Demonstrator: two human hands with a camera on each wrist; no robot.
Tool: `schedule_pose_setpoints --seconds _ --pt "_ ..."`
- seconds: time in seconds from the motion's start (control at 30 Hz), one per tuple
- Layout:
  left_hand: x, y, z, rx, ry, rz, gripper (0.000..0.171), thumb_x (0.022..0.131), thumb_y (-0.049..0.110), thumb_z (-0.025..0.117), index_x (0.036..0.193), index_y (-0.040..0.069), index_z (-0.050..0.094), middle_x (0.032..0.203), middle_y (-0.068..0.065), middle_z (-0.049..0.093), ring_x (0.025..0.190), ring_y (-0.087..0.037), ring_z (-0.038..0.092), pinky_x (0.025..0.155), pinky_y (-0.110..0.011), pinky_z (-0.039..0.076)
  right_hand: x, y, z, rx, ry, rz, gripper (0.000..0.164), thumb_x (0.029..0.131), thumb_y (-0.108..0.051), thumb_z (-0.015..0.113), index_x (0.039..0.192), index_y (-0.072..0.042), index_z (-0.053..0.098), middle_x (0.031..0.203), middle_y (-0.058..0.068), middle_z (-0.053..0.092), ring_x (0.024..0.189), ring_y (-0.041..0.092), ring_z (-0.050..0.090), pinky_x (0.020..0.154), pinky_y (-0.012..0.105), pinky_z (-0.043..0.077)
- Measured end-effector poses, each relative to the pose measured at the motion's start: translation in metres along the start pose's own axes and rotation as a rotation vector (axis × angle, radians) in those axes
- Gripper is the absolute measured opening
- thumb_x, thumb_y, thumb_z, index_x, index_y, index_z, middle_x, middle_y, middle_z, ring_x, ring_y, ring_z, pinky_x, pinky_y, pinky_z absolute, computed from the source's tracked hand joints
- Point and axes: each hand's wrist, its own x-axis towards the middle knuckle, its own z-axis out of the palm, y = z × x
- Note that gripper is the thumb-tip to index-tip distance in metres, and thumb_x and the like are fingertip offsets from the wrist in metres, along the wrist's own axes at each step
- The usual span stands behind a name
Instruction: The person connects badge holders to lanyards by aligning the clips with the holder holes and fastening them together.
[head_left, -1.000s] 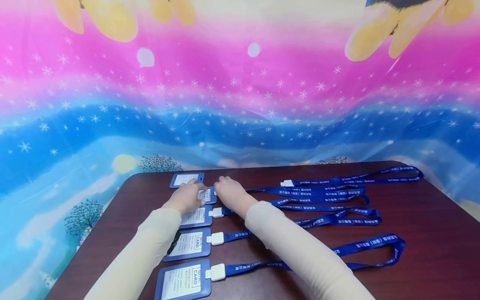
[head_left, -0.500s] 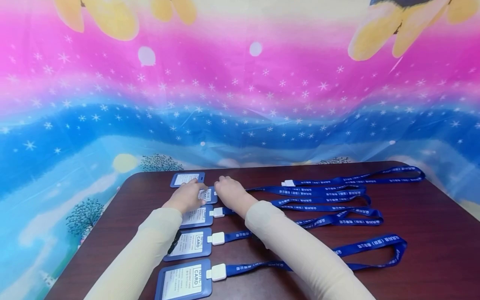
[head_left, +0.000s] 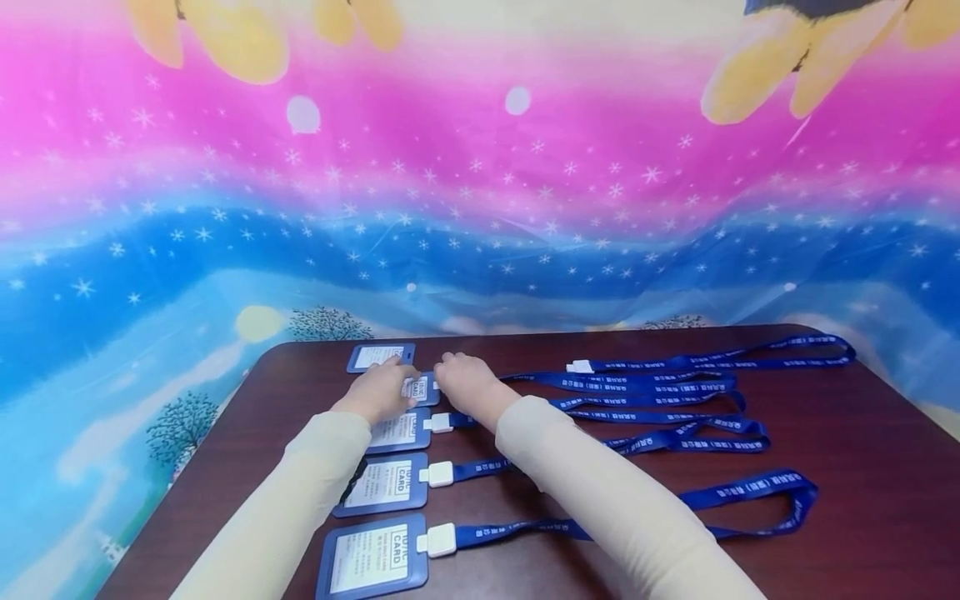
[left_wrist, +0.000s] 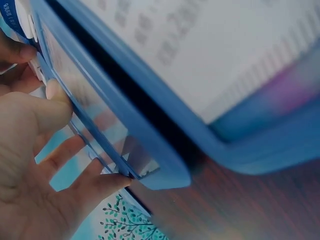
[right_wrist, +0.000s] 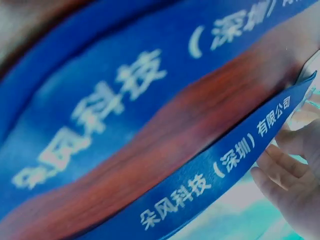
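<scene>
My left hand (head_left: 378,390) grips a blue-framed badge holder (head_left: 426,388), the second from the back in a column of them. In the left wrist view, its thumb and fingers lie along the edges of that holder (left_wrist: 145,135). Just right of it, my right hand (head_left: 471,385) has its fingers at the white clip end of the blue lanyard (head_left: 645,383) and appears to pinch it; its fingertips are mostly hidden in the head view. The right wrist view shows the lanyard strap (right_wrist: 215,175) running to the right hand (right_wrist: 295,185).
Three badge holders with lanyards on white clips (head_left: 441,539) lie nearer on the dark wooden table (head_left: 862,517). At the back, a loose badge holder (head_left: 381,357) lies apart from its lanyard (head_left: 720,364). A printed cloth (head_left: 480,208) hangs behind.
Both hands stay at the same badge holder and clip, with hardly any movement. The whole head view has shifted slightly.
</scene>
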Motion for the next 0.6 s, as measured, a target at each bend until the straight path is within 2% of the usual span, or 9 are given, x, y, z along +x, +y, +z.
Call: schedule_pose_setpoints --seconds 0.17,0.4,0.6 --pt "0.001 0.0 0.001 0.027 -0.008 0.007 0.045 0.087 0.024 0.066 0.13 0.016 0.055 0.145 -0.017 0.033 0.132 -0.043 0.028 0.102 -0.056 0.028 -0.003 0.008 0.0 0.041 -0.005 -0.011 0.023 0.092 -0.021 0.059 0.113 -0.014 0.065 0.107 0.003 0.059 0.095 0.016 0.057 0.082 0.03 0.05" --pt "0.002 -0.002 -0.003 0.069 -0.03 0.035 0.046 0.089 0.027 0.063 0.133 0.018 0.052 0.144 -0.016 0.034 0.13 -0.042 0.03 0.099 -0.059 0.031 -0.015 0.031 -0.004 0.113 0.065 -0.047 0.02 0.092 -0.017 0.057 0.11 -0.015 0.066 0.104 0.001 0.06 0.094 0.015 0.056 0.084 0.031 0.049" --pt "-0.001 -0.002 -0.007 0.08 -0.095 0.048 0.05 0.091 0.029 0.06 0.137 0.017 0.045 0.146 -0.017 0.03 0.132 -0.04 0.029 0.1 -0.059 0.029 -0.029 0.06 -0.004 0.152 0.039 -0.023 0.02 0.094 -0.02 0.055 0.109 -0.015 0.067 0.1 0.0 0.059 0.092 0.014 0.057 0.083 0.03 0.049"
